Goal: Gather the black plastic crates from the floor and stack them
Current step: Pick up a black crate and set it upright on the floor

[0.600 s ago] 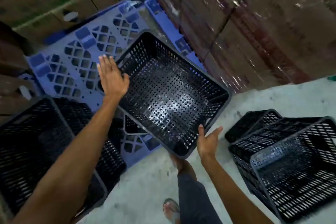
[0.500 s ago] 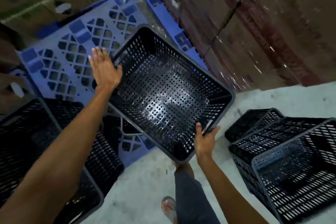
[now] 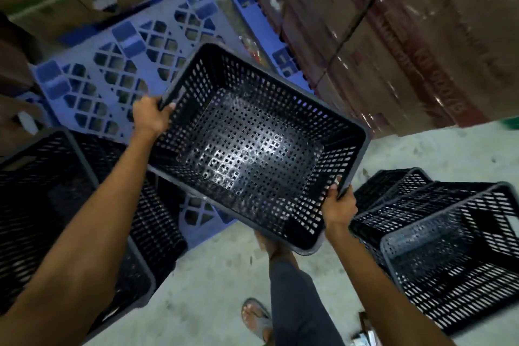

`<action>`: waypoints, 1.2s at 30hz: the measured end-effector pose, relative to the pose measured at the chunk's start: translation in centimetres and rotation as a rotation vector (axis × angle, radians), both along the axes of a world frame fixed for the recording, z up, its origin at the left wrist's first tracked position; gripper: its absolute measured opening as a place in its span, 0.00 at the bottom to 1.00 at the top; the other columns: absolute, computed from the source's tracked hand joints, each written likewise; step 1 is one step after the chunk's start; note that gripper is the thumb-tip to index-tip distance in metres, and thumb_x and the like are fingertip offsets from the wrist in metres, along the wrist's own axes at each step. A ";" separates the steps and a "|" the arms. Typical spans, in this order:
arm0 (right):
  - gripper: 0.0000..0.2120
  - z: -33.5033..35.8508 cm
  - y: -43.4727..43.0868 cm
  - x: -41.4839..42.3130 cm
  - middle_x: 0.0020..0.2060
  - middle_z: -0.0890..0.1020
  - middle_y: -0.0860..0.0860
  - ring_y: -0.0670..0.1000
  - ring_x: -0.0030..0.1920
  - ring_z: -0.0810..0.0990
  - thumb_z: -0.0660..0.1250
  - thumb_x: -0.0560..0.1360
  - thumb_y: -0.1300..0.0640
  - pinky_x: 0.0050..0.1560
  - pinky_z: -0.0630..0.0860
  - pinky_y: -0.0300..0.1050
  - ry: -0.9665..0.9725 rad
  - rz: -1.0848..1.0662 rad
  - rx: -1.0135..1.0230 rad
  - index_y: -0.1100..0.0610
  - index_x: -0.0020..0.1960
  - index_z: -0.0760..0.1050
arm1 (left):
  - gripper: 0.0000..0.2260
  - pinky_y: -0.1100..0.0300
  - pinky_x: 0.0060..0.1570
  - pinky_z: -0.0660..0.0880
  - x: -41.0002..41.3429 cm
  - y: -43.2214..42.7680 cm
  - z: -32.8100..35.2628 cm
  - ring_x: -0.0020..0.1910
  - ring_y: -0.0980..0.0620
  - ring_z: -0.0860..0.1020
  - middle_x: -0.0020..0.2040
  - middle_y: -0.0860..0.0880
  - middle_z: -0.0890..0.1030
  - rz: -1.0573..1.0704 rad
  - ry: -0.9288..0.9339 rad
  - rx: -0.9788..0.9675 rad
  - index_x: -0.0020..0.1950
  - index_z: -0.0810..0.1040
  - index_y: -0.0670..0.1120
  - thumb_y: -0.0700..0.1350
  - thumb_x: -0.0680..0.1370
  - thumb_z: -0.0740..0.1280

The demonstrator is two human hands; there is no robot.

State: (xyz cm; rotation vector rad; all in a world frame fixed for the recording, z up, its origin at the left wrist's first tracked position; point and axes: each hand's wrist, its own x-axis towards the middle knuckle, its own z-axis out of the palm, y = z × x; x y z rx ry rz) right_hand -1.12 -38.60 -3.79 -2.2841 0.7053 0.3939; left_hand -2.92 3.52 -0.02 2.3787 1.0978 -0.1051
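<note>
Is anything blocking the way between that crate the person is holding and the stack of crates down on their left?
Nothing visible. Both the left hand and right hand grip the held crate by its rim, above the blue pallet. The stack of crates sits open-topped just below and to the left, with only air between.

Between the hands, the perforated black plastic crate (image 3: 252, 149) shines glossy on its floor. Beyond the left hand (image 3: 150, 115) lies a matt blue plastic pallet (image 3: 92, 84). Beyond the right hand (image 3: 338, 205) stand film-wrapped glossy cardboard boxes (image 3: 393, 36).
</note>
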 end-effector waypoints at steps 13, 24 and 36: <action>0.21 19.1 -13.0 -7.8 0.59 0.81 0.59 0.62 0.59 0.78 0.57 0.82 0.48 0.59 0.75 0.56 -0.421 0.396 0.066 0.59 0.69 0.71 | 0.19 0.54 0.44 0.69 -27.5 -19.1 16.3 0.41 0.37 0.79 0.36 0.35 0.78 0.488 -0.430 0.113 0.40 0.78 0.36 0.52 0.78 0.65; 0.17 22.8 -26.4 -15.5 0.52 0.82 0.64 0.66 0.53 0.79 0.61 0.80 0.48 0.48 0.74 0.55 -0.361 0.644 -0.112 0.61 0.59 0.75 | 0.19 0.51 0.39 0.69 -43.3 -36.0 17.8 0.38 0.37 0.78 0.32 0.36 0.77 0.573 -0.247 0.027 0.36 0.76 0.36 0.51 0.78 0.67; 0.16 13.7 -34.7 -20.0 0.49 0.82 0.65 0.66 0.50 0.80 0.61 0.81 0.50 0.46 0.75 0.55 -0.025 0.995 -0.236 0.60 0.61 0.75 | 0.19 0.46 0.39 0.75 -56.5 -54.1 7.3 0.38 0.34 0.81 0.35 0.31 0.80 0.829 0.037 -0.146 0.39 0.79 0.34 0.50 0.77 0.67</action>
